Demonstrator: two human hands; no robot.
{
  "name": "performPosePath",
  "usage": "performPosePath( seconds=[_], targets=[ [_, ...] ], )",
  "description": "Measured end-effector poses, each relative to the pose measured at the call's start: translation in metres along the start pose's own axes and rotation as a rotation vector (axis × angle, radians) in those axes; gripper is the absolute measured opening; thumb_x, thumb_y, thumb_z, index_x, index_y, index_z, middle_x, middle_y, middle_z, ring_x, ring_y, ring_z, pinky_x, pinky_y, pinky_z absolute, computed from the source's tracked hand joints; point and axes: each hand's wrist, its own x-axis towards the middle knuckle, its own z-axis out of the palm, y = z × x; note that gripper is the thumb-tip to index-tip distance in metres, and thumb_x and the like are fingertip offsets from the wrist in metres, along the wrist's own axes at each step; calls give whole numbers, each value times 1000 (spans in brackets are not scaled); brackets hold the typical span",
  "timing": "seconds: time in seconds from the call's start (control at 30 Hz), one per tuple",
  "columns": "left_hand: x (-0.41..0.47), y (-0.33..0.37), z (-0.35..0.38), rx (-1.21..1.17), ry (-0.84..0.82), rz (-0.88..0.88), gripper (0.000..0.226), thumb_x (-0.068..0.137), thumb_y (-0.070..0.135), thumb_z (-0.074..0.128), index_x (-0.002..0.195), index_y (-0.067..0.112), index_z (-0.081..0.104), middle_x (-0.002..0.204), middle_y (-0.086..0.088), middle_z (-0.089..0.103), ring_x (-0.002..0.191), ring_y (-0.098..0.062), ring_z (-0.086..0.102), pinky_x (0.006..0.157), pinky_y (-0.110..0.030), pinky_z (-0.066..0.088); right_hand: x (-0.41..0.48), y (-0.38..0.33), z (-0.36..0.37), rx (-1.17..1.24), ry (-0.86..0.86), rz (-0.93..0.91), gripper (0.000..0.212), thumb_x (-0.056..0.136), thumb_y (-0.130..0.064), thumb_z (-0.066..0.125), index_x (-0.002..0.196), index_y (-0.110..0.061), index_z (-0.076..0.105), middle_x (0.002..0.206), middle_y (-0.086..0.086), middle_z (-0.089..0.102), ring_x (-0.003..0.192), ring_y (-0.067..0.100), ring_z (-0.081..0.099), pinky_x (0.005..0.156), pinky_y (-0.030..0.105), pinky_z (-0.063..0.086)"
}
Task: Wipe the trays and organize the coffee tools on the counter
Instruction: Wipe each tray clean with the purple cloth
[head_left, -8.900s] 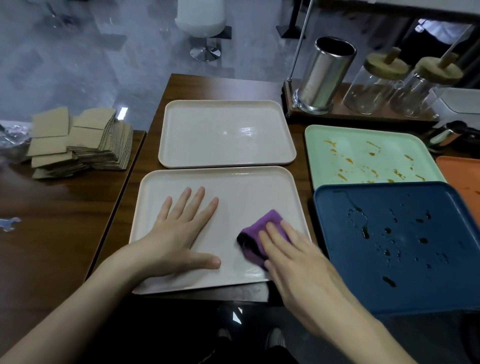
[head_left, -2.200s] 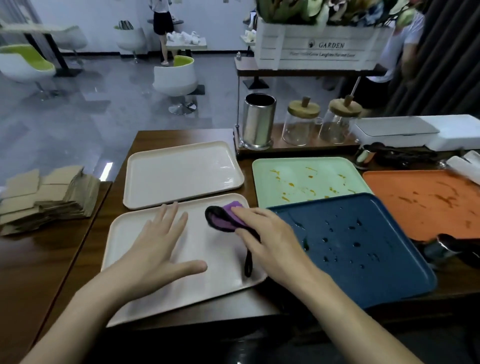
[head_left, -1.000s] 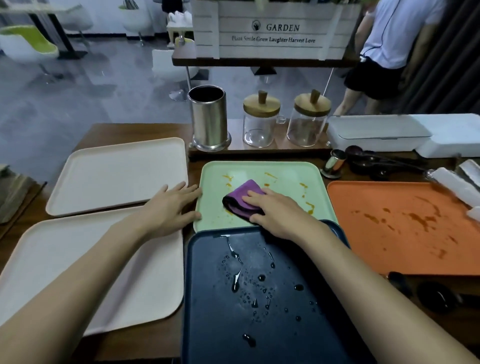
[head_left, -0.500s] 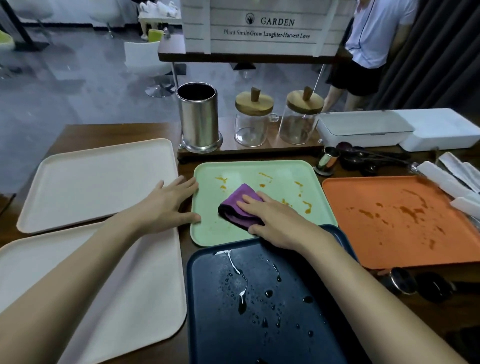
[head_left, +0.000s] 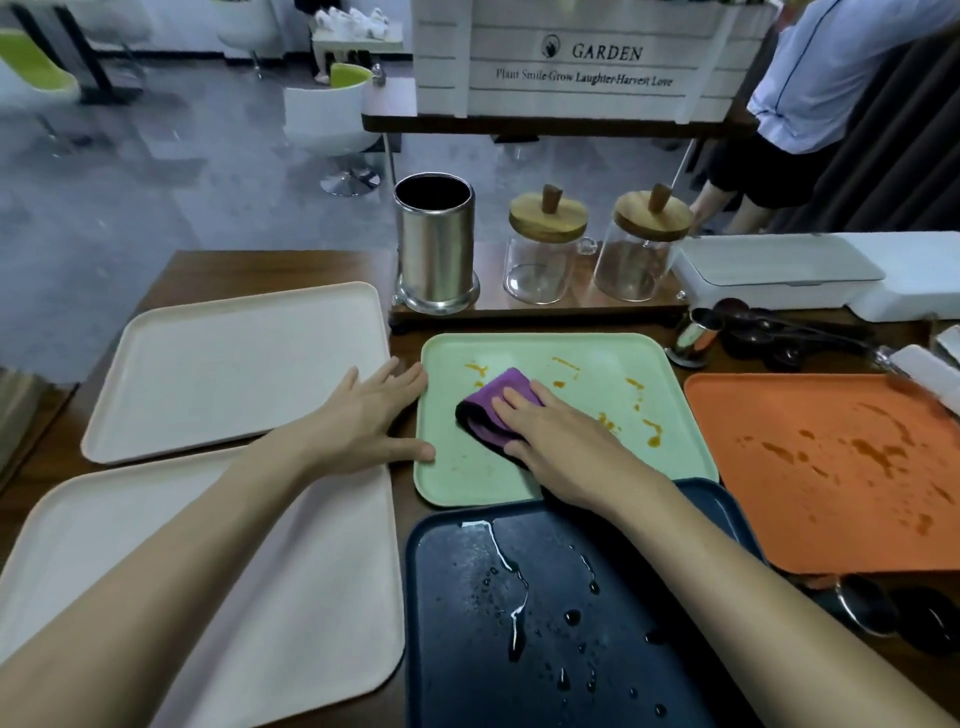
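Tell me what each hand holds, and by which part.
Nothing is gripped. The right hand presses flat on the near part of the folded purple cloth on the green tray; the left hand rests open against that tray's left rim.

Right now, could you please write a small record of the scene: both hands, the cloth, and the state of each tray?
left hand: flat, fingers straight, against the green tray's left edge
right hand: presses the purple cloth onto the green tray
green tray: orange stains on it
orange tray: dark stains
blue tray: water drops
far cream tray: no stains visible
near cream tray: no stains visible
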Motion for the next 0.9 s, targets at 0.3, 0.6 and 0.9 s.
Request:
performPosePath(
  seconds=[0.3,0.6,0.9],
  targets=[
    [6,-3,-1,40,-5,-36,105,87,69,60,163,27,1,170,9,-3,157,-17,-7,123,-60,-2,83,-1,-1,-86,107,-42,54,107,-27,38,158,-17,24,165,-1,24,153,29,12,120,43,25],
    [3,-3,-1,96,-11,-57,114,74,82,45,163,26,3,170,9,-2,156,-15,-8,122,-59,-3,21,-16,2,-14,-34,-214,53,105,-28,42,157,-32,30,166,-10,22,154,19,11,121,38,26],
    [1,0,-5,159,-98,-76,132,66,87,62,161,31,-10,169,10,-12,155,-15,-16,123,-56,-10,-26,4,1,50,-91,-223,53,105,-28,44,154,-43,31,163,-24,20,153,8,10,118,40,31]
  ],
)
